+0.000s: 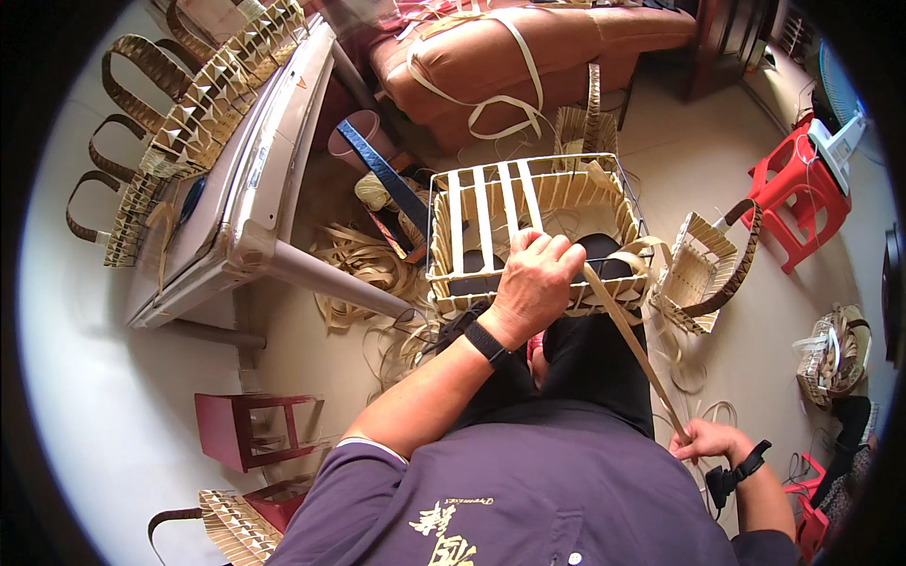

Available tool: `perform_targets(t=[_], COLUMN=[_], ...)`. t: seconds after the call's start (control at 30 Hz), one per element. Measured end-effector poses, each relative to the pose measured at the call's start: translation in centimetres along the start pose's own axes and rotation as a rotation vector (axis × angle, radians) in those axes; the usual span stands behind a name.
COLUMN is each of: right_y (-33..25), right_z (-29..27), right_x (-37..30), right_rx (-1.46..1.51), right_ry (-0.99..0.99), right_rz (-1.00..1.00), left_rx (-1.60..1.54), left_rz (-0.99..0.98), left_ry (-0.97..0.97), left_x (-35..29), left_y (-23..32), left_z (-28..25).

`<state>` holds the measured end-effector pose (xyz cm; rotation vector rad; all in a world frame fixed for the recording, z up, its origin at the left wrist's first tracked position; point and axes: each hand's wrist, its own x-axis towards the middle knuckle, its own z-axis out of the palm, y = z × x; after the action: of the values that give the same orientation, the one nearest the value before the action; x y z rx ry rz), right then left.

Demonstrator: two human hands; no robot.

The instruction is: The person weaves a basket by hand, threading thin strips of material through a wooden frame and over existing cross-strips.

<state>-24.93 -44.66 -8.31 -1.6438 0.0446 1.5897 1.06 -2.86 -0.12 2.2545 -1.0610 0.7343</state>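
In front of me, a rectangular basket frame point(628, 212) of dark wire is partly woven with pale flat strips. Several cream slats point(456, 222) cross its left half. My left hand point(538, 278) is closed at the basket's near side, with a tan weaving strip point(623, 321) coming out beside its knuckles; its fingertips are hidden. That strip slants down to the right, where my right hand point(708, 441) pinches it low beside my body. A loop of strip point(651, 247) curls over the basket's right corner.
A small handled basket point(698, 269) stands on the floor at right, near a red stool point(802, 189). Finished baskets point(175, 132) line a table point(274, 179) at left. Loose strips point(359, 269) pile beneath it. A brown sofa point(528, 61) is at the back.
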Motion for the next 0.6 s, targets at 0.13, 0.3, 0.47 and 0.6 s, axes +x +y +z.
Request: perform_targets(t=[0.13,0.3,0.47,0.6], right_y=[3.7,26.8,32.0,35.3], right_z=[2.9,7.1,12.2,16.0], right_x=[-1.4,6.9,5.0,2.2], right_rx=[1.21,1.609,1.654,1.075], right_ry=[-0.14,0.352,0.393,0.714], right_rz=[-0.228,0.079,0.556,0.669], left_rx=[0.032,0.022,-0.02,-0.041], left_rz=[0.005,0.022,-0.011,0.006], left_ry=[-0.036,-0.031,-0.047,-0.034], left_x=[-0.7,-0.6,-0.7,-0.2], left_y=[0.2,-0.1,-0.3,0.4], left_z=[-0.9,-0.4,-0.6,-0.9])
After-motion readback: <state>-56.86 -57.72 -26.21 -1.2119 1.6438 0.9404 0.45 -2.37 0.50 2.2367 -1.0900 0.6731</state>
